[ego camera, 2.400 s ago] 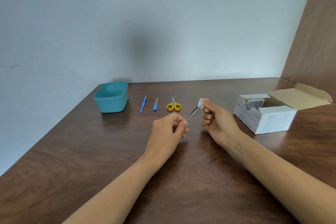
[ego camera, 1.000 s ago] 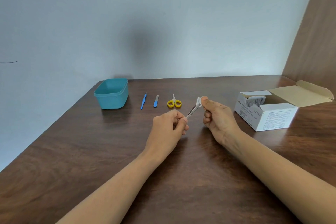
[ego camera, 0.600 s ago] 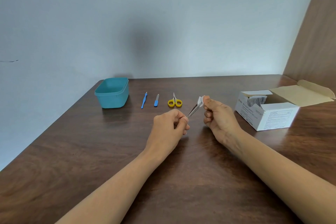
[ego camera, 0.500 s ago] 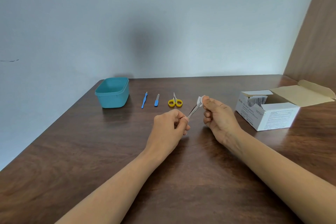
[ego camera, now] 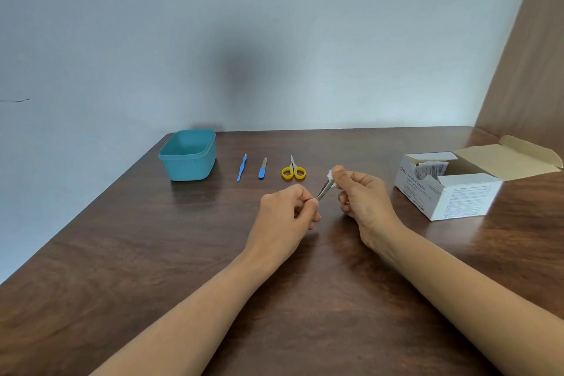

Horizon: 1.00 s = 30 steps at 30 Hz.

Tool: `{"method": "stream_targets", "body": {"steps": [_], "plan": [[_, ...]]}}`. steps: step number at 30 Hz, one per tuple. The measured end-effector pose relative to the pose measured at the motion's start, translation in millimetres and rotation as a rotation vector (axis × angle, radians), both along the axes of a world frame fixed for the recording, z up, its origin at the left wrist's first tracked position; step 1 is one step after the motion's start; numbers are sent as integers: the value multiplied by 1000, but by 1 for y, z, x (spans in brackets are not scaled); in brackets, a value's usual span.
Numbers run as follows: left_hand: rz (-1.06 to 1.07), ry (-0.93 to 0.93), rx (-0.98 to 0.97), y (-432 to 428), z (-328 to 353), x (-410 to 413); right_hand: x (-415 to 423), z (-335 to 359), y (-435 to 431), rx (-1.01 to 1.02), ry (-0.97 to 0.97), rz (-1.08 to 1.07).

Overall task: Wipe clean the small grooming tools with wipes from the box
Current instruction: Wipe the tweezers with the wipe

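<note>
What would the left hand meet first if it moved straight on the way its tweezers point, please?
Probably the white wipe pinched by the right hand: the tweezers held by the left hand aim straight at it, their tip seemingly inside it.

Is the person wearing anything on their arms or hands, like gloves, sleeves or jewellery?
Nothing is worn. The left hand and right hand have no gloves, and no rings show on the fingers in view. The left forearm and right forearm are uncovered as far as the picture's edge: no sleeves, watch or bracelet.
</note>
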<state>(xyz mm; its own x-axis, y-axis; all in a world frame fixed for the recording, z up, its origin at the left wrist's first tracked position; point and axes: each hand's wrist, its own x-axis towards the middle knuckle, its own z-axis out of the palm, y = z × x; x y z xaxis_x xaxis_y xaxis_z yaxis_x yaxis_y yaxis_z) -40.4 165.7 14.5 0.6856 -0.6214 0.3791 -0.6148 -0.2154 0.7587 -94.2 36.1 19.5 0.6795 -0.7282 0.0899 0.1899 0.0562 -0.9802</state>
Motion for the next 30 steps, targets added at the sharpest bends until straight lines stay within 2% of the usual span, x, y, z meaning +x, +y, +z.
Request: {"method": "stream_targets", "body": {"steps": [15,20,30], "plan": [[17,-20,-37,1,-1,2,-4,-5,16,-222,103,61],[-5,-34,-40,0,0,4,-4,-2,13,-152,121,29],[-79,-68,24,-3,0,-1,-1,8,-10,124,63,-22]]}}
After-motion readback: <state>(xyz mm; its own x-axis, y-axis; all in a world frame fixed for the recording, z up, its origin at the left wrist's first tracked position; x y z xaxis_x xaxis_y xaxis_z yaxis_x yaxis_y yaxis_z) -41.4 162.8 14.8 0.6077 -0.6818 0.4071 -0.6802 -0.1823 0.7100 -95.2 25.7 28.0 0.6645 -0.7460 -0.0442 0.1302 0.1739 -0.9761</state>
